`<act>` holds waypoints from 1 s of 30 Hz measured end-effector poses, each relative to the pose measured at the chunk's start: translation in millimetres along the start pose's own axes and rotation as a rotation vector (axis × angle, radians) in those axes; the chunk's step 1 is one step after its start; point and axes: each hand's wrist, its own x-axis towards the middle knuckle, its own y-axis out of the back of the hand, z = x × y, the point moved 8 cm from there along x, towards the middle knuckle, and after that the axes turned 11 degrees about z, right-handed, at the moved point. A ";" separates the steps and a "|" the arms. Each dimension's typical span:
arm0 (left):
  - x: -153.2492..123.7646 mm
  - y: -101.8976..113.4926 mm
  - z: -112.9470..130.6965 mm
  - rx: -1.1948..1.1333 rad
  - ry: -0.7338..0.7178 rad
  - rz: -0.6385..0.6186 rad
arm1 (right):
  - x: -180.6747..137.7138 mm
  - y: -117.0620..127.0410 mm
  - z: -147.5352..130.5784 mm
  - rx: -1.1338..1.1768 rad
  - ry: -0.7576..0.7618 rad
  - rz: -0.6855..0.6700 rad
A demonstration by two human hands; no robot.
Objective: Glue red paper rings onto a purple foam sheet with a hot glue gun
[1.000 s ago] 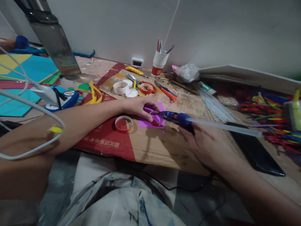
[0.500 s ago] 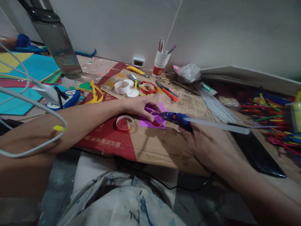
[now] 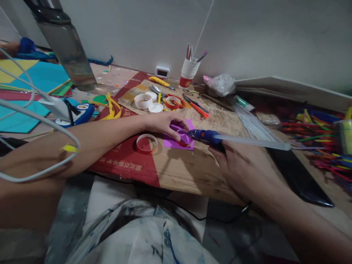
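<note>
My right hand (image 3: pixel 233 157) grips a blue hot glue gun (image 3: pixel 205 136), with a long clear glue stick (image 3: pixel 253 141) running out of its back. Its nozzle is at the rim of a red paper ring (image 3: pixel 183 143), which looks cut from a cup. The ring stands on a purple sheet (image 3: pixel 172 143). My left hand (image 3: pixel 169 125) curls its fingers and thumb about the ring's left side and holds it there. Just left of the sheet lies another red and white paper ring (image 3: pixel 147 149).
Behind are white cup pieces (image 3: pixel 143 103), red scissors (image 3: pixel 176 103), an orange cutter (image 3: pixel 199 110) and stacked paper cups (image 3: pixel 188 73) holding pens. A water bottle (image 3: pixel 68 55) stands left; a black phone-like slab (image 3: pixel 301 179) lies right. A white cable (image 3: pixel 41 176) loops over my left forearm.
The glue gun's back end has shifted slightly, its stick tilting up a little. My left hand keeps its place on the ring.
</note>
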 end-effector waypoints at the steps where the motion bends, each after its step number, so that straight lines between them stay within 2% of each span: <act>1: 0.1 0.2 0.3 0.001 -0.001 0.002 | 1.6 -0.3 -0.8 0.007 0.002 0.008; 13: 0.1 1.7 -7.0 0.012 -0.012 0.025 | -2.1 7.6 -1.8 -0.128 0.061 0.012; 20: 0.2 0.3 -4.5 0.037 -0.019 -0.008 | 1.8 -0.8 3.3 -0.025 -0.062 -0.022; 26: -0.1 0.7 -5.8 0.030 -0.019 0.004 | -2.2 3.7 0.1 -0.038 0.038 0.015; 30: -0.2 1.3 -6.5 0.041 -0.018 0.002 | -1.1 5.3 0.9 -0.035 -0.001 0.013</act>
